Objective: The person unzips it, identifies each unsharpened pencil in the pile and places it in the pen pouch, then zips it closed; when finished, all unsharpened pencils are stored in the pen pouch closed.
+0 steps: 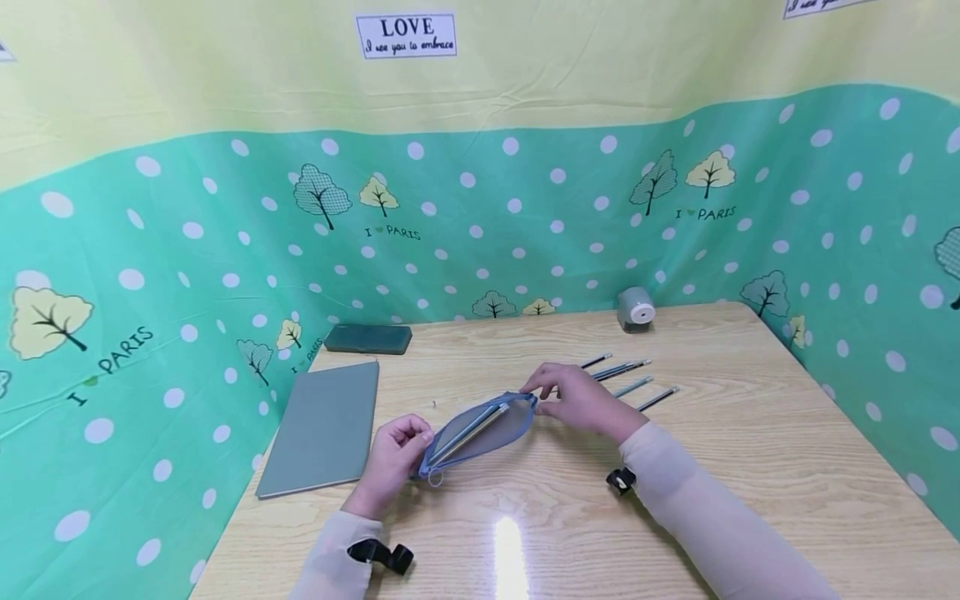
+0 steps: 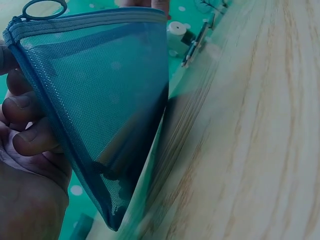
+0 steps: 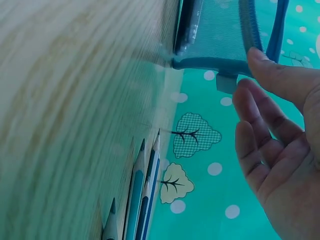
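Observation:
Between both hands a blue mesh zipper pouch (image 1: 504,431) stands with its mouth spread open. Pencils (image 1: 471,433) lie inside it, showing through the opening in the head view. My left hand (image 1: 396,457) pinches the pouch's near left end, beside the zipper's pull ring (image 2: 45,9). At the far right end, the thumb and fingers of my right hand (image 1: 576,400) pinch the rim, close to a small fabric tab (image 3: 227,82). Several loose pencils (image 3: 137,192) lie on the table just past the right hand, points toward the pouch.
A grey notebook (image 1: 322,429) lies at the table's left side, with a dark green case (image 1: 367,338) behind it. A grey and white pencil sharpener (image 1: 636,310) stands at the back right. Polka-dot cloth (image 1: 465,217) hangs around the wooden table (image 1: 750,417).

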`<state>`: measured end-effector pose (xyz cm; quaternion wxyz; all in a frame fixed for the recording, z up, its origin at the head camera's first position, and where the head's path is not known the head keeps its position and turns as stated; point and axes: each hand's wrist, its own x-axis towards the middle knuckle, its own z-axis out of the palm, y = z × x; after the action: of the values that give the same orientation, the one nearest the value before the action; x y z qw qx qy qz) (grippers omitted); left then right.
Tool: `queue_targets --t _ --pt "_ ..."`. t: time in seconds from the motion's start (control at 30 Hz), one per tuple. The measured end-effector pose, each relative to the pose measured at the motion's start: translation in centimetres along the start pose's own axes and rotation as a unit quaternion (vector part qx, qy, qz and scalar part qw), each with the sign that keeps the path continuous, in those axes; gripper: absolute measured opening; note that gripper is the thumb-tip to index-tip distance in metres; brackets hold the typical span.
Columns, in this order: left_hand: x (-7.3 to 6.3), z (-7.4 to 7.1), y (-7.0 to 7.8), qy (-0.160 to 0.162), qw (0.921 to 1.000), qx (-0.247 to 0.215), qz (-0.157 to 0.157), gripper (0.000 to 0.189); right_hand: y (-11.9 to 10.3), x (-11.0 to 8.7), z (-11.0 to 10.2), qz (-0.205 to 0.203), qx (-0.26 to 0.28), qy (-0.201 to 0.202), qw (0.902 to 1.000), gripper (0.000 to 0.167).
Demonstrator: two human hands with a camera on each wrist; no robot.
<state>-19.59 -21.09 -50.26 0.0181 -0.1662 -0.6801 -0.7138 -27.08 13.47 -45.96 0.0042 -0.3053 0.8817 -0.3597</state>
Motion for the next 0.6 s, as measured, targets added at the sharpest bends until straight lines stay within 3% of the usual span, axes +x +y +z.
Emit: queue_targets --t 0.27,0.43,0.6 --pt "0.03 -0.25 0.07 -0.001 1.0000 0.004 -0.002 0.015 -0.01 -0.03 -0.12 -0.012 0.001 0.014 0.9998 0.023" --pt "0.06 -0.37 0.18 0.007 0.9998 0.021 0.001 0.012 -0.15 0.00 -0.21 0.005 0.004 0.028 0.9996 0.017" --pt "0.09 -0.79 0.28 -0.022 0.9995 0.022 0.006 0.015 -0.20 0.09 -0.24 0.013 0.012 0.048 0.9987 0.014"
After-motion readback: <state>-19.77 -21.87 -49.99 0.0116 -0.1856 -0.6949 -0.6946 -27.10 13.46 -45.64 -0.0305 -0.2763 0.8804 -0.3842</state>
